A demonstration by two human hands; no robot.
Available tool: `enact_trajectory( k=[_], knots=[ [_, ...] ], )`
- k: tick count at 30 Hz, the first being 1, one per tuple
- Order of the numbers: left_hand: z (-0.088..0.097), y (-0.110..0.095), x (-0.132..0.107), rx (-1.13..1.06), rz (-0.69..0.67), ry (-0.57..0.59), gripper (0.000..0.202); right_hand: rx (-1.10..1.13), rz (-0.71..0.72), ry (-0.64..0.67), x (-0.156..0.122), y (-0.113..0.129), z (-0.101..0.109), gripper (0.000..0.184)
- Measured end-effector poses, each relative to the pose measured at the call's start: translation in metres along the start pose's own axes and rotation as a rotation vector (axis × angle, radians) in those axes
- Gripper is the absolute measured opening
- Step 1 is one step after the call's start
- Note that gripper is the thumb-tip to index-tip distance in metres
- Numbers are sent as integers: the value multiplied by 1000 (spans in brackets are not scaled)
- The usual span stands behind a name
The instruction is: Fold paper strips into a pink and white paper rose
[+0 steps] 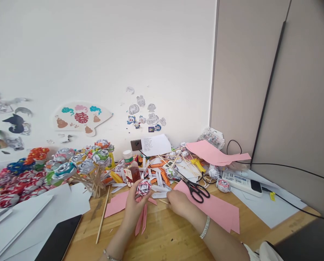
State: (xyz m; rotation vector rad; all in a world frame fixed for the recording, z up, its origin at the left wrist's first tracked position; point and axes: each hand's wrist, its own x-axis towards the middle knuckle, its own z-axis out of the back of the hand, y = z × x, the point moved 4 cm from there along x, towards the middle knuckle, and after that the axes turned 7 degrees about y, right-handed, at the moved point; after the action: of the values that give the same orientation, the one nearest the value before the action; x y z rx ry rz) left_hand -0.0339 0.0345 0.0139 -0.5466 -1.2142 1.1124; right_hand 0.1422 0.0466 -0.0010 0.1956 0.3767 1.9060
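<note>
My left hand (133,206) is closed round a paper rose (143,187) of pink and grey printed paper, held upright over the wooden table (164,235). Long pink paper strips (141,222) hang below the flower. My right hand (178,203) lies just right of it, fingers curled in a pinch on a thin wooden stick (164,201) that points toward the rose. Black-handled scissors (196,190) rest on a pink paper sheet (218,210) beside my right hand.
Many finished paper roses on sticks (64,168) are heaped at the left. A glue bottle (128,159), folded strips and skewers clutter the back. White sheets (28,214), a dark tablet (60,239), a loose skewer (103,214), a white device (242,181) and cables lie around.
</note>
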Motion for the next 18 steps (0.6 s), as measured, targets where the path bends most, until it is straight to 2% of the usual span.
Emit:
enact_trajectory(
  k=[4, 7, 10, 14, 18],
  knots=[
    [3, -6, 0, 90, -91, -21, 44, 5, -23, -13, 0, 0, 0, 19],
    [2, -8, -1, 87, -103, -4, 43, 34, -39, -69, 1, 0, 8, 22],
    [-1, -3, -1, 55, -61, 14, 43, 107, -29, -221, -1, 0, 22, 22],
    [-5, 3, -3, 14, -8, -5, 44, 316, 171, -503, -7, 6, 32, 19],
    [-8, 2, -6, 17, -11, 2, 46, 454, 330, -569, -11, 14, 25, 17]
  ],
)
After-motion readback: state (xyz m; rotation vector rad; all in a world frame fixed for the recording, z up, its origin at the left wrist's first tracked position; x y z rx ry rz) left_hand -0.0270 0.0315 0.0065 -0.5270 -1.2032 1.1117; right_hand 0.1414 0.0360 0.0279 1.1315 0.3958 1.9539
